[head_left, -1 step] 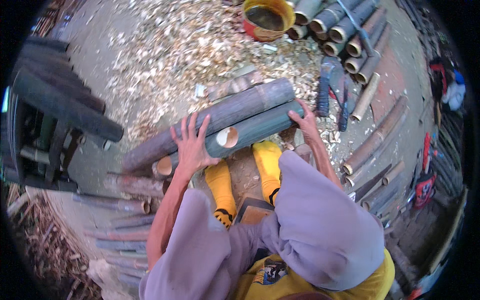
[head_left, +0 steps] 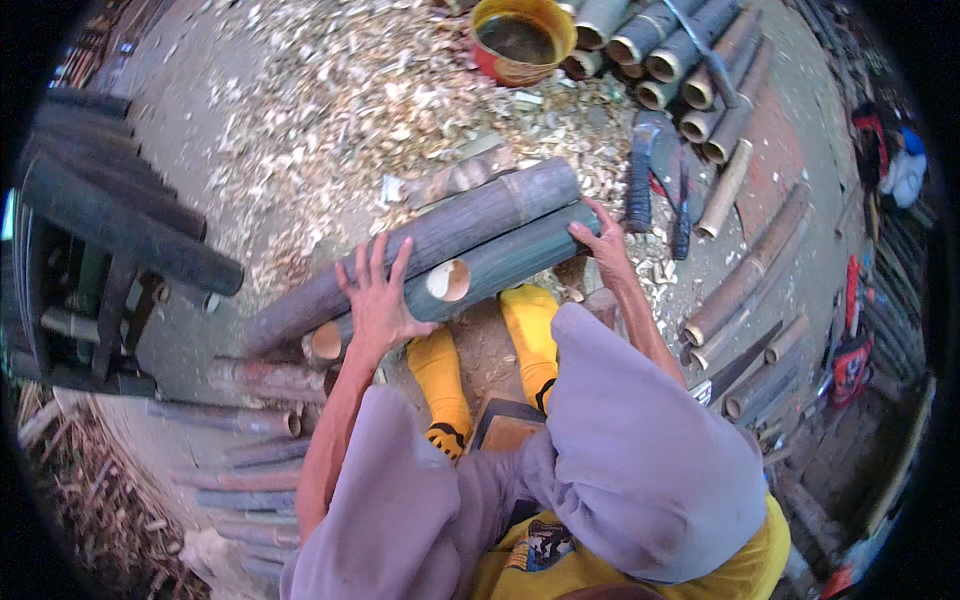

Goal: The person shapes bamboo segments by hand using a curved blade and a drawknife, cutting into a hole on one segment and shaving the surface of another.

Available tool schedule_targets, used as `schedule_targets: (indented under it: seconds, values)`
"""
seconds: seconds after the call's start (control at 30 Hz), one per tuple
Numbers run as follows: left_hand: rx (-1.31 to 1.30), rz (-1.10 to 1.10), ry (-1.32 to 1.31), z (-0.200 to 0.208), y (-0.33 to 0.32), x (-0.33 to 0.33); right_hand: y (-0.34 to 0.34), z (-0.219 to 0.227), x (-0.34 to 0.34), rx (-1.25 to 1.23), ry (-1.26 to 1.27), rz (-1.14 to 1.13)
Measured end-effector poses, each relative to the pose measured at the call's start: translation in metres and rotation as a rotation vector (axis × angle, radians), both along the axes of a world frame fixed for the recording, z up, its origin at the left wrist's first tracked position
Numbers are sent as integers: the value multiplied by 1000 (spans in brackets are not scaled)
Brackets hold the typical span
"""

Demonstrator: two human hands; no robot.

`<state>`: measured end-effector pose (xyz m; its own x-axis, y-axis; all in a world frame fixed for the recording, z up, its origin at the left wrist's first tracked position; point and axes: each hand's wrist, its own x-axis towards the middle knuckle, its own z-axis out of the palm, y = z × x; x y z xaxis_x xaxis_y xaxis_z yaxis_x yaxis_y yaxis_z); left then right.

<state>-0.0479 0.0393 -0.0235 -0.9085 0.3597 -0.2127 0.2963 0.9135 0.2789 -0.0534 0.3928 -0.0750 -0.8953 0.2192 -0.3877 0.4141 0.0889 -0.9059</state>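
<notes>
Green tube [head_left: 515, 255] looks like bamboo: guessing stiff, lightish, maybe slick, likeliest to split near hole [head_left: 448, 280]. I'd grab both ends. Sits 2 o'clock from left hand [head_left: 378, 310], 9 o'clock from right hand [head_left: 605, 248]. Left spread, fingertips over dark tube [head_left: 440, 232]; right grips tube end, thumb on top.

Head cam, L of pair, fisheye: looks dn past knees [head_left: 590, 345] to floor [head_left: 175, 125], fairly nr.
</notes>
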Motion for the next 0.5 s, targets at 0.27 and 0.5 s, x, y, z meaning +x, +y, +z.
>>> schedule_targets:
  seconds: [0.27,0.5]
  values:
    - [-56,-32,46,-11,2,-1,-7,13,-5,38,10,-90]
    - [-12,-48,69,-14,2,-1,-7,6,-5,73,-42,-138]
